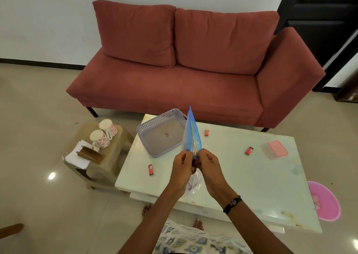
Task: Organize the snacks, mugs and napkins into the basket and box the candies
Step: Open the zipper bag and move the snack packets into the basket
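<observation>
Zip bag (191, 135) up in front of me, held edge-on above the near side of the white table (251, 176), its blue seal strip running away from me toward the basket (155, 135). My left hand (182, 168) and my right hand (208, 166) each pinch the near end of the seal, fingertips curled in and almost touching one another. The clear belly of the bag hangs below my wrists; what is in it I cannot make out.

Step in hand, as I judge it: working the seal. Whether it is being opened or shut I cannot tell. To do it well, keep both pinches right at the strip, not on the loose film, and move along the seam bit by bit, with the bag upright so nothing tips out.

Pose: both forearms reach forward and converge, wrists slightly raised, thumbs on top. Dark band on the right wrist.

The basket sits empty at the far left of the table. Three red candies (151, 170) lie scattered, well apart. Pink-lidded box (276, 149) at the right side, lid on. Two mugs (104, 133) and white napkins (77, 155) wait on the side stool (108, 157).
</observation>
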`<state>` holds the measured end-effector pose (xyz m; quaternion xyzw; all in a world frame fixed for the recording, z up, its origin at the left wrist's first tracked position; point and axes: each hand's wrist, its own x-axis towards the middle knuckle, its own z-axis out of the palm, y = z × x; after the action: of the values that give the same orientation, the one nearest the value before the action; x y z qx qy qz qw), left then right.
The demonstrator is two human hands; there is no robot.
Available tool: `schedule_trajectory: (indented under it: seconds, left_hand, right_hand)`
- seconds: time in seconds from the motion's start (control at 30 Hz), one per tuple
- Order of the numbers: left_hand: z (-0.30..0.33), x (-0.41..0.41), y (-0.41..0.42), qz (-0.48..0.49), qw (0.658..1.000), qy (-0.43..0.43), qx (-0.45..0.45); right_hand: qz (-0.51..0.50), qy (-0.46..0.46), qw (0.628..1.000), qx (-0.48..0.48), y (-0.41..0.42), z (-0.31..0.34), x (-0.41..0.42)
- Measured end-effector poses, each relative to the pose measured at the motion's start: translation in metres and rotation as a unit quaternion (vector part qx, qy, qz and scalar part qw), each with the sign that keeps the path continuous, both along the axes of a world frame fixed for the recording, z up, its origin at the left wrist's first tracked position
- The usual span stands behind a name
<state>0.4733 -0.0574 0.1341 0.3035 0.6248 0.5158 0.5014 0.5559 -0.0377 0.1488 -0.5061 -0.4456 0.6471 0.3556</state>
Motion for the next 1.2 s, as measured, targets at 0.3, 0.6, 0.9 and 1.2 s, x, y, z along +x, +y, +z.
schedule_trajectory:
  seconds: [0.3, 0.6, 0.9, 1.2]
  left_hand:
    - [0.014, -0.025, 0.001, -0.129, 0.989, 0.066, 0.0]
    - [0.027, -0.045, 0.014, -0.211, 0.962, 0.142, -0.097]
    - [0.024, -0.04, 0.019, -0.225, 0.929, 0.284, -0.079]
    - [0.015, -0.034, 0.023, -0.166, 0.934, 0.316, -0.021]
  right_hand:
    - [0.251, -0.164, 0.953, 0.032, 0.045, 0.017, 0.015]
    - [0.248, -0.223, 0.936, 0.11, 0.03, 0.004, 0.014]
    - [0.169, -0.391, 0.883, 0.199, 0.016, 0.003, 0.001]
    - [0.091, -0.449, 0.871, 0.181, 0.045, 0.003, 0.019]
